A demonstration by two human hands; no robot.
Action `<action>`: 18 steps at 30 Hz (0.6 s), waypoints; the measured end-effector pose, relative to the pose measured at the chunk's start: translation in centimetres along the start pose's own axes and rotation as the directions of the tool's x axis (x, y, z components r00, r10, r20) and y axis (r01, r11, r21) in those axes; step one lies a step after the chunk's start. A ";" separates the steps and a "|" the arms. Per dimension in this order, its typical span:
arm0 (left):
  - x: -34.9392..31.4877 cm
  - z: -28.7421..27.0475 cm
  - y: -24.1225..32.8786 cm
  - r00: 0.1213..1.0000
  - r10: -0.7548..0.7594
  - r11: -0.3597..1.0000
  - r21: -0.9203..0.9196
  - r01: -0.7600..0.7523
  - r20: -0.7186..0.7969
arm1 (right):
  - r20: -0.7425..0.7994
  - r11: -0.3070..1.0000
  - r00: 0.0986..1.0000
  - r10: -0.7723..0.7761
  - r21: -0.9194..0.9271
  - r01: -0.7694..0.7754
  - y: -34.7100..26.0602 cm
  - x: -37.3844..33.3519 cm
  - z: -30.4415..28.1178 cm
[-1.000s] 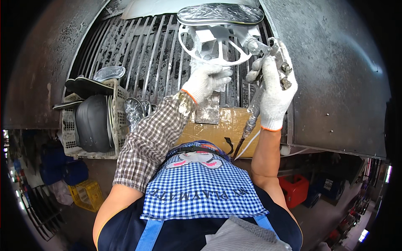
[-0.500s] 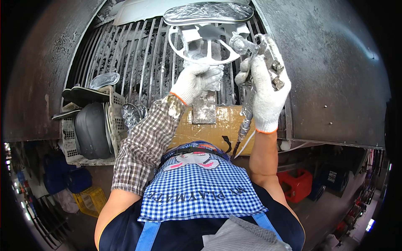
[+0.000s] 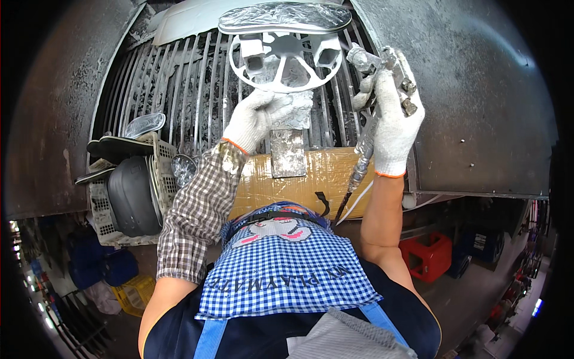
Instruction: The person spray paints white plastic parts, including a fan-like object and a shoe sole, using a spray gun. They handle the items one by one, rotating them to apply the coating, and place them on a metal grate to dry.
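My left hand (image 3: 252, 121), in a white knitted glove, has its fingers bent at the near rim of a white spoked wheel (image 3: 293, 89). Above the wheel sits a long oval pad (image 3: 284, 18) with a shiny silver surface. Beneath my left fingers is a crusted pale lump (image 3: 297, 110), with a metal plate (image 3: 287, 154) below it. My gloved right hand (image 3: 396, 122) grips a spray gun (image 3: 366, 60) caked in pale residue. Its front points left toward the wheel. From its lower end hangs a stained hose (image 3: 359, 170).
Metal bars form a grate (image 3: 179, 90) under the wheel, between two side panels (image 3: 460, 107). To the left stands a plastic crate (image 3: 169, 164) with black curved pieces (image 3: 128, 197). A wrapped yellow-brown board (image 3: 251, 179) lies along the near edge. A red container (image 3: 427, 257) is on the floor.
The wheel's blurred middle now shows spokes and two square sockets clearly. My left hand has shifted left, and my right hand with the spray gun slightly right. The whole view has shifted a little.
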State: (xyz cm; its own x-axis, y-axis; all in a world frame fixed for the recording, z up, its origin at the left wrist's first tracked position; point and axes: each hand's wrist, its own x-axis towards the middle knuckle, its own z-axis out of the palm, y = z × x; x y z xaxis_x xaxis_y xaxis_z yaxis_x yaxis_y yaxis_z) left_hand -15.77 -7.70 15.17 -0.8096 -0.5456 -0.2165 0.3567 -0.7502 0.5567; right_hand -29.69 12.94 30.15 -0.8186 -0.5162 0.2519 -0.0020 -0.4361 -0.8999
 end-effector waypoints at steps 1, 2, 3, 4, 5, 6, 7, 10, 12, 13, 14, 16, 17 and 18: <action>0.0 -0.1 0.1 1.000 -0.004 1.000 -0.011 0.004 0.000 | -0.007 1.000 1.000 0.004 0.011 -0.004 0.1 0.2 -0.4; -0.4 -0.3 0.4 1.000 -0.008 0.999 -0.036 0.007 -0.026 | 0.012 1.000 1.000 -0.015 -0.016 0.015 0.0 -0.1 -0.4; -0.5 -0.3 0.5 1.000 -0.003 1.000 -0.024 0.003 0.000 | -0.007 0.999 1.000 -0.024 -0.023 0.024 0.0 0.0 -0.7; -0.6 -0.3 0.7 1.000 -0.001 1.000 -0.024 0.001 -0.005 | -0.017 0.999 0.999 -0.038 -0.018 0.038 -0.1 0.1 -0.8; -0.7 -0.3 0.7 1.000 0.000 0.999 -0.053 0.001 0.011 | -0.039 0.999 0.998 -0.039 -0.013 0.039 -0.1 0.2 -0.9; -0.8 -0.4 0.8 1.000 0.007 1.000 -0.004 -0.007 -0.022 | -0.047 0.997 0.997 -0.060 -0.055 0.057 -0.4 0.3 -1.0; -0.8 -0.4 0.9 0.999 0.013 1.000 0.015 -0.012 -0.032 | -0.067 0.995 0.995 -0.072 -0.077 0.067 -0.6 0.2 -1.0; -0.8 -0.9 1.4 0.999 0.038 0.999 0.006 -0.038 -0.010 | -0.098 0.992 0.990 -0.102 -0.081 0.094 -1.2 -0.4 -0.9; -0.8 -1.3 1.6 0.998 0.055 0.998 -0.008 -0.055 0.025 | -0.030 0.993 0.999 -0.039 -0.115 0.035 -1.8 -1.4 -1.0; -0.8 -1.6 1.8 0.997 0.066 0.998 -0.008 -0.066 0.045 | 0.005 0.993 1.000 -0.007 -0.114 0.008 -2.1 -1.9 -1.1; -0.8 -1.9 2.0 0.995 0.076 0.997 -0.009 -0.075 0.065 | 0.036 0.996 0.999 -0.021 -0.091 0.024 -2.0 -2.2 -1.0; -0.7 -2.4 2.2 0.996 0.093 0.996 0.008 -0.094 0.011 | 0.006 0.994 1.000 -0.017 -0.110 0.017 -1.8 -2.4 -1.0; -0.7 -2.7 2.4 0.995 0.096 0.995 -0.029 -0.096 0.003 | 0.016 0.996 0.999 -0.031 -0.080 0.033 -1.7 -2.4 -1.1; -0.4 -2.8 2.6 0.995 0.091 0.996 0.007 -0.091 -0.047 | -0.015 0.993 0.999 -0.032 -0.114 0.030 -1.5 -2.1 -1.3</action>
State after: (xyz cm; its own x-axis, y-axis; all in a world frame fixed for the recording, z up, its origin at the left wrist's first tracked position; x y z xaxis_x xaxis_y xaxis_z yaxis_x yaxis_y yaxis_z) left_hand -13.18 -10.47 14.44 -0.7508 -0.6287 -0.2023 0.4255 -0.6947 0.5799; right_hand -28.71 15.68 30.53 -0.8267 -0.4907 0.2752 -0.0920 -0.3647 -0.9266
